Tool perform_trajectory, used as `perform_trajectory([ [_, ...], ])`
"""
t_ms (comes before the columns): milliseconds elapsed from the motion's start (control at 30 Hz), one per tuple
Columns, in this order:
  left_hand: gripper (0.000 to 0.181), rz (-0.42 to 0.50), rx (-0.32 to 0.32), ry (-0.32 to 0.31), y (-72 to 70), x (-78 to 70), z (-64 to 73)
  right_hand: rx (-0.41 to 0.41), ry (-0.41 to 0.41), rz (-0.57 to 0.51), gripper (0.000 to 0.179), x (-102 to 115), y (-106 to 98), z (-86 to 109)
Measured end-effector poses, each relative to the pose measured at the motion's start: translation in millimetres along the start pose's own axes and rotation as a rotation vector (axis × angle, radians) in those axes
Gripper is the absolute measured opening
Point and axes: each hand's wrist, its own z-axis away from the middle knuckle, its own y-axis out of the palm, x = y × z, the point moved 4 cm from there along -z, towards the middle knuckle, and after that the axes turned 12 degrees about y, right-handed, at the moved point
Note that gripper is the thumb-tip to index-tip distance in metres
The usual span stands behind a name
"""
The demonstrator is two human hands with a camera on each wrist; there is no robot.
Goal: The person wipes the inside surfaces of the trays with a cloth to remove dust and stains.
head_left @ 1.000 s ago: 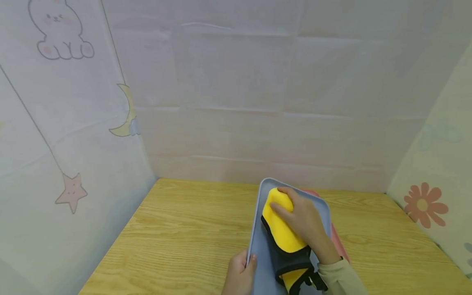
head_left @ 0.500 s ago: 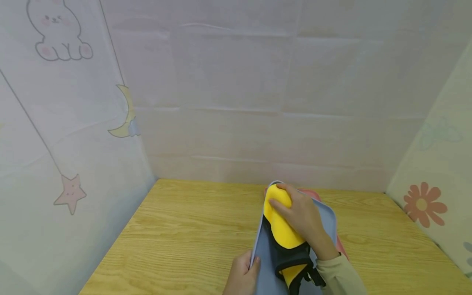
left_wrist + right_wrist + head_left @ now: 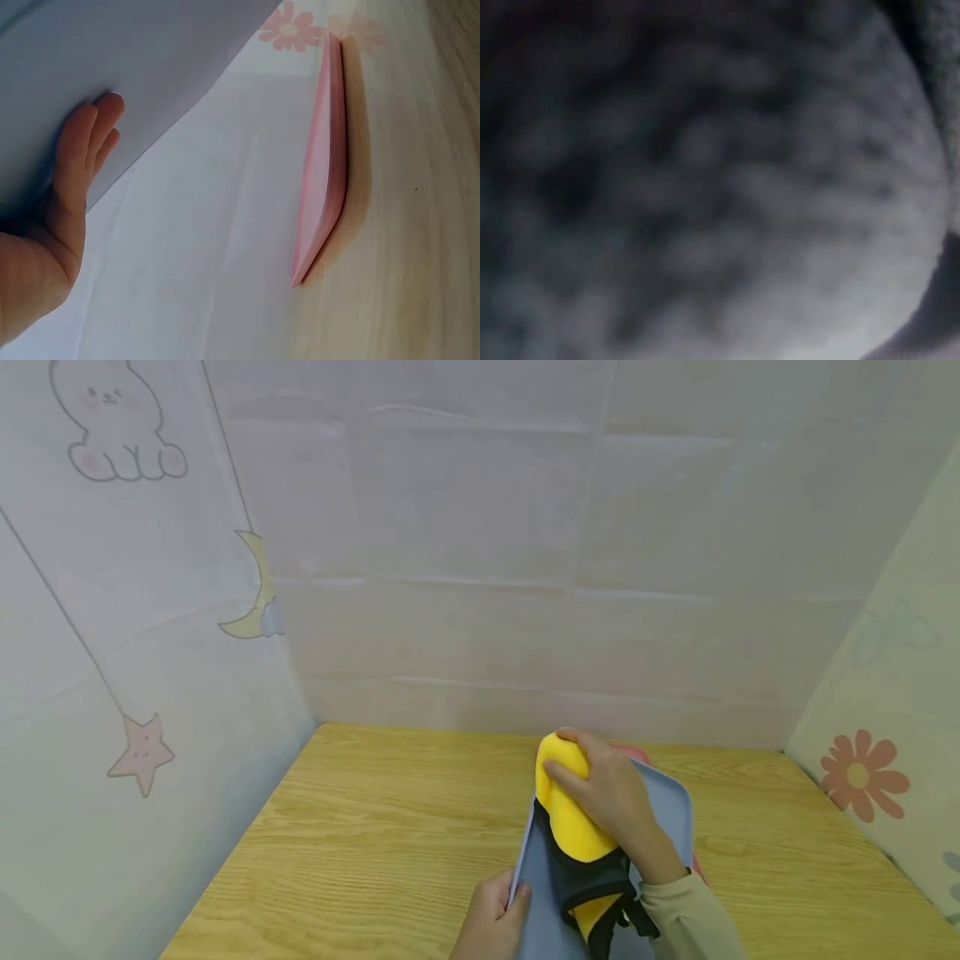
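Over the wooden surface (image 3: 375,835), a person's left grip (image 3: 491,917) is clamping the left edge of a blue tray (image 3: 536,902), its thumb lying on the inner face while its fingers are bracing the back. The tray is leaning at a tilt, hanging clear of the wood. The right grip (image 3: 615,789) is holding the yellow upper end of a pouch (image 3: 573,831), thumb and fingers closing on the cloth. That pouch is slanting over the tray's inner face, its black part and strap (image 3: 637,918) pointing down toward the person; whether it's touching the tray, I can't tell. Beyond, a pink tray (image 3: 330,165) is resting on the surface, apart from the blue one. A pale sleeve (image 3: 693,914) is covering the right forearm. A star (image 3: 144,756) and a moon (image 3: 258,602) are decorating the left wall, and a flower (image 3: 865,777) is brightening the right.
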Motion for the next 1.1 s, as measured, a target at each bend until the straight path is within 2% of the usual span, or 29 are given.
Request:
perform_trajectory([
  [133,0.018,0.052,-0.018,-0.025,0.1,0.0,0.8,0.006,-0.031,0.048,0.04,4.5,2.1,-3.0],
  [233,0.017,0.059,-0.048,-0.023,-0.7,-1.1,0.7,0.023,-0.029,0.074,0.04,7.0,3.9,-6.1],
  [367,0.015,0.026,-0.08,0.022,-3.2,-1.5,-0.3,0.045,-0.025,0.097,0.04,10.1,7.6,-10.1],
  [833,0.019,0.019,-0.109,0.062,-14.7,1.2,-4.1,0.069,-0.018,0.189,0.039,16.3,19.2,-20.3],
  [1100,0.019,0.006,-0.177,0.005,-28.0,3.9,-7.9,0.086,0.013,0.216,0.039,3.9,25.8,-29.3],
])
